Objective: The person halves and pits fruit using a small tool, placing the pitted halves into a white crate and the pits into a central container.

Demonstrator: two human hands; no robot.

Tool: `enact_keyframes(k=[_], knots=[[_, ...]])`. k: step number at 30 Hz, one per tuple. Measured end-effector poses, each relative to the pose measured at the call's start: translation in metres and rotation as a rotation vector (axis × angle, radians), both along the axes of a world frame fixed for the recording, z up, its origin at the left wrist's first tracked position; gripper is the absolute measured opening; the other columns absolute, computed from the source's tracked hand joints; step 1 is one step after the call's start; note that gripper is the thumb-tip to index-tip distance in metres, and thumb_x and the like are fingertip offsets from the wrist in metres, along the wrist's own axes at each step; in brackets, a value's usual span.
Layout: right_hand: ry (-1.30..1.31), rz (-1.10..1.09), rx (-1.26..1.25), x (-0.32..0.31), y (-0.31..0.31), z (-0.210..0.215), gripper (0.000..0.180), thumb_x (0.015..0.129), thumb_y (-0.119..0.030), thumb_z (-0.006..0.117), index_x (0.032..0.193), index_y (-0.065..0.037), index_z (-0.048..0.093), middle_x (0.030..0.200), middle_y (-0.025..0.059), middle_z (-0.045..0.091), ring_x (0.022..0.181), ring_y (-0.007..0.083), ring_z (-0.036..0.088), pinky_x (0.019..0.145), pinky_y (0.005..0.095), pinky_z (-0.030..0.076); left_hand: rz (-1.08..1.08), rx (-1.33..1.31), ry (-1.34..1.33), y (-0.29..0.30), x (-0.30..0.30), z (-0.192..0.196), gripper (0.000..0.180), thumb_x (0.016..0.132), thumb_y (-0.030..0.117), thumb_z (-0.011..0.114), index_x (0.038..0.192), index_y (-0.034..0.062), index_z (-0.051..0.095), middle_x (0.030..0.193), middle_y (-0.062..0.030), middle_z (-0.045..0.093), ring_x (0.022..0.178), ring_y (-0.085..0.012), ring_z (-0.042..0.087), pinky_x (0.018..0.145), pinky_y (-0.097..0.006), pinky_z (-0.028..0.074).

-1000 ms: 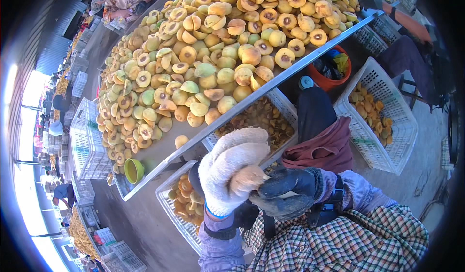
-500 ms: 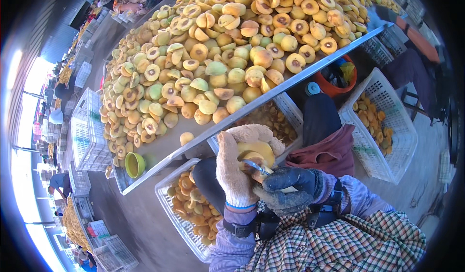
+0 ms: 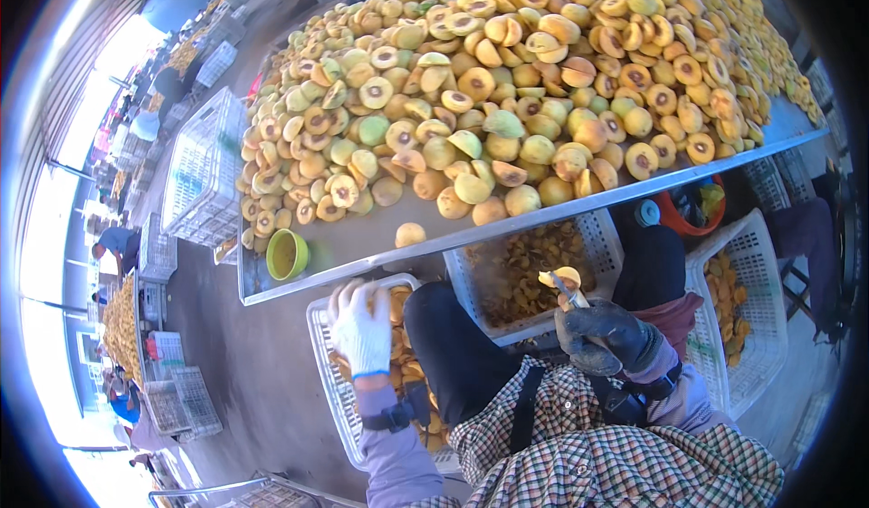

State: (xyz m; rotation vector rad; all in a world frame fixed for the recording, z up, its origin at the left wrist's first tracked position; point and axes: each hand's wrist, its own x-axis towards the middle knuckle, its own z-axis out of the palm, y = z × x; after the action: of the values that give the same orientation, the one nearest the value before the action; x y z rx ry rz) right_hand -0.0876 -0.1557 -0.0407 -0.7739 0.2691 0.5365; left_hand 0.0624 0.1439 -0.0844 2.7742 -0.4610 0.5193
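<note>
My left hand (image 3: pixel 360 329), in a pale knit glove, is over the left white crate (image 3: pixel 319 331) of peach halves (image 3: pixel 398 304). Its fingers are stretched apart, and no fruit shows in them. In a dark grey glove, my right hand (image 3: pixel 605 334) grips a small knife (image 3: pixel 572 296) with a light handle and a short metal blade. A yellow scrap of peach (image 3: pixel 559 278) clings at the blade, above the middle crate (image 3: pixel 489 327), which holds brownish scraps (image 3: pixel 520 282).
Ahead, a metal-edged table (image 3: pixel 362 256) bears a large heap of halved peaches (image 3: pixel 507 128) and a green bowl (image 3: pixel 287 254). A right-hand crate (image 3: pixel 756 327) holds more fruit near an orange bucket (image 3: pixel 674 218). Stacked white crates (image 3: pixel 204 168) stand left. A co-worker's dark-clothed leg (image 3: pixel 801 236) shows at right.
My left hand has left the peach half it held against the knife and moved left over the crate, its fingers opening. My right hand has moved right, knife still held. The view has shifted.
</note>
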Motion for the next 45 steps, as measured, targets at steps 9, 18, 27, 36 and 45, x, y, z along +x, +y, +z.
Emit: enact_keyframes(k=[9, 18, 27, 36, 45], knots=[[0.008, 0.07, -0.312, 0.009, 0.011, -0.012, 0.027, 0.093, -0.029, 0.057, 0.09, -0.002, 0.058, 0.061, 0.0, 0.053, 0.042, 0.0056, 0.047, 0.036, 0.02, 0.033, 0.124, 0.383, 0.681, -0.083, 0.127, -0.024, 0.078, 0.068, 0.059, 0.067, 0.12, 0.0029, 0.053, 0.115, -0.0214, 0.059, 0.106, -0.0378, 0.059, 0.089, -0.047, 0.047], [-0.032, 0.077, -0.27, 0.016, 0.013, -0.001, 0.023, 0.092, -0.028, 0.06, 0.097, -0.006, 0.06, 0.067, -0.0001, 0.058, 0.048, 0.0055, 0.051, 0.039, 0.02, 0.037, -0.469, -1.545, 1.196, -0.103, 0.08, -0.012, 0.051, 0.091, 0.023, 0.054, 0.134, 0.0004, 0.04, 0.119, -0.0133, 0.056, 0.102, -0.0222, 0.059, 0.076, -0.031, 0.053], [-0.512, -0.236, -0.962, 0.012, 0.022, 0.002, 0.019, 0.088, -0.022, 0.064, 0.098, -0.006, 0.059, 0.074, 0.0117, 0.064, 0.064, 0.0254, 0.064, 0.058, 0.0347, 0.048, -0.449, -1.446, 1.033, -0.15, -0.022, 0.044, 0.048, 0.095, 0.045, 0.048, 0.109, -0.0001, 0.053, 0.098, -0.0133, 0.06, 0.08, -0.0197, 0.059, 0.071, -0.03, 0.049], [-0.565, -0.248, -0.927, 0.006, 0.019, 0.014, 0.019, 0.091, -0.022, 0.059, 0.101, -0.006, 0.059, 0.073, 0.0102, 0.063, 0.064, 0.0218, 0.063, 0.06, 0.0331, 0.049, -0.425, -1.481, 0.983, -0.166, -0.059, 0.07, 0.055, 0.096, 0.047, 0.043, 0.115, -0.0042, 0.052, 0.11, -0.0172, 0.06, 0.099, -0.0238, 0.059, 0.088, -0.035, 0.047], [-0.175, 0.046, -0.35, -0.003, 0.009, 0.032, 0.03, 0.092, -0.036, 0.058, 0.095, -0.006, 0.061, 0.064, 0.0017, 0.058, 0.05, 0.0089, 0.056, 0.045, 0.0232, 0.044, -0.533, -1.37, 0.778, -0.174, -0.075, 0.076, 0.054, 0.096, 0.043, 0.047, 0.115, -0.0061, 0.057, 0.115, -0.0166, 0.06, 0.098, -0.0213, 0.059, 0.088, -0.033, 0.046]])
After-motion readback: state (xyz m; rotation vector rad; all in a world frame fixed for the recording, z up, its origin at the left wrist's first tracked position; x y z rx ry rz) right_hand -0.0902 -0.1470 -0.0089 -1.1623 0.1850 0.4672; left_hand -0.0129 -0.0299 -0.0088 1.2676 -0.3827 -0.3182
